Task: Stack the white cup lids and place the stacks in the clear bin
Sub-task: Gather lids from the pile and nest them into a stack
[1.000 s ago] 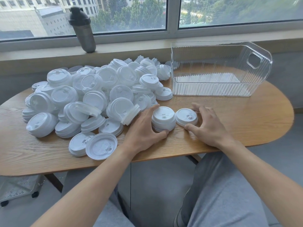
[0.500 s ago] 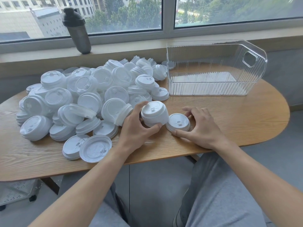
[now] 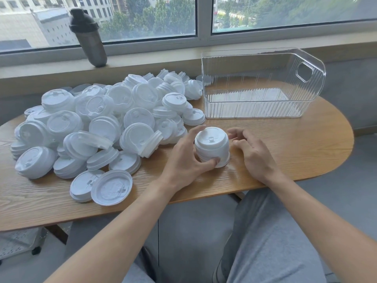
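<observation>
A short stack of white cup lids (image 3: 212, 146) stands on the wooden table (image 3: 295, 152), near its front edge. My left hand (image 3: 183, 160) grips the stack from the left, thumb under its lower rim. Just right of the stack, my right hand (image 3: 253, 152) rests on the table with loosely bent fingers and holds nothing. A large pile of loose white lids (image 3: 98, 123) covers the left half of the table. The clear ribbed bin (image 3: 255, 111) stands at the back right with nothing in it.
A dark shaker bottle (image 3: 89, 37) stands on the window sill behind the pile. Two lids (image 3: 102, 186) lie flat near the front left edge. My legs in grey trousers are under the table.
My left hand lifted the stack and set it down on the single lid that my right hand held. My right hand has let go of that lid.
</observation>
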`<state>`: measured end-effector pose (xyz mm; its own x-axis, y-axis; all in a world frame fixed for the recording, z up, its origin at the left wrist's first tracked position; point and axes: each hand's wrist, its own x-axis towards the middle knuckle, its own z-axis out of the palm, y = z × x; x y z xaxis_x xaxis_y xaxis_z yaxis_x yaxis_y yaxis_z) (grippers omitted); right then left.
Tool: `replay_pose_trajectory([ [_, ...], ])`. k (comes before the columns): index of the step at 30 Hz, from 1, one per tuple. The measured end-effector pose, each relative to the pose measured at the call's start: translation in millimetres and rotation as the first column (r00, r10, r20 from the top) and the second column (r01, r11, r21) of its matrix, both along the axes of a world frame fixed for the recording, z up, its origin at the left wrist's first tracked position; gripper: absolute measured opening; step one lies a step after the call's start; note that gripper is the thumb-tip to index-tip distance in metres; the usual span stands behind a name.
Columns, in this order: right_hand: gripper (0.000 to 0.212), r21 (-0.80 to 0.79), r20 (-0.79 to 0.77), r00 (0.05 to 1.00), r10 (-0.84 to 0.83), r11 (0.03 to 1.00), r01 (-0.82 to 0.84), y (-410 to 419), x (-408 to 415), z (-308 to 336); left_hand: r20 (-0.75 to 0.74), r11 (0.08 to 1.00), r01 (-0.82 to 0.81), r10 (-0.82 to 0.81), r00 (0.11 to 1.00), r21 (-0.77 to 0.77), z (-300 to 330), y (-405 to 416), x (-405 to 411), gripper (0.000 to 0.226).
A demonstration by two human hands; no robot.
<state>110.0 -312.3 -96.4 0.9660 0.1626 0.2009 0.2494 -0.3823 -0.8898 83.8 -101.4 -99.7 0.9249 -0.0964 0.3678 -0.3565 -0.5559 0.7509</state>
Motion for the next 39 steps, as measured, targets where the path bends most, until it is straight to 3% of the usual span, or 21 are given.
replay_pose_trajectory([
  [5,0.039,0.006,0.01,1.0,0.024,1.0,-0.024,1,-1,0,-0.02,0.995,0.022,-0.02,1.0,0.1,-2,-1,1,0.085],
  [13,0.03,-0.132,0.071,0.997,0.032,0.991,-0.022,4,-1,-4,-0.06,0.985,0.063,-0.054,0.997,0.158,-2,-2,2,0.084],
  [18,0.046,-0.167,0.078,0.996,0.032,0.986,-0.018,5,-4,-3,-0.071,0.983,0.05,-0.038,0.997,0.175,-3,-1,-1,0.087],
  [24,0.083,-0.235,0.065,0.994,0.083,0.97,-0.066,8,-8,1,-0.075,0.992,0.059,-0.05,0.996,0.115,0,10,-16,0.098],
  [26,0.097,-0.313,0.073,0.992,0.098,0.947,-0.071,9,-9,0,-0.071,0.99,0.031,-0.022,0.997,0.135,2,16,-27,0.092],
  [29,0.102,-0.432,0.141,0.986,0.092,0.901,-0.022,14,-11,-3,-0.068,0.989,-0.004,0.014,0.998,0.148,5,28,-49,0.08],
  [33,0.096,-0.412,0.201,0.974,0.105,0.911,-0.013,24,-13,-6,-0.053,0.986,0.002,0.007,0.999,0.165,12,49,-78,0.061],
  [39,0.099,-0.395,0.149,0.983,0.11,0.918,-0.042,46,-22,-11,0.077,0.986,-0.091,0.081,0.994,0.141,23,92,-113,0.046],
])
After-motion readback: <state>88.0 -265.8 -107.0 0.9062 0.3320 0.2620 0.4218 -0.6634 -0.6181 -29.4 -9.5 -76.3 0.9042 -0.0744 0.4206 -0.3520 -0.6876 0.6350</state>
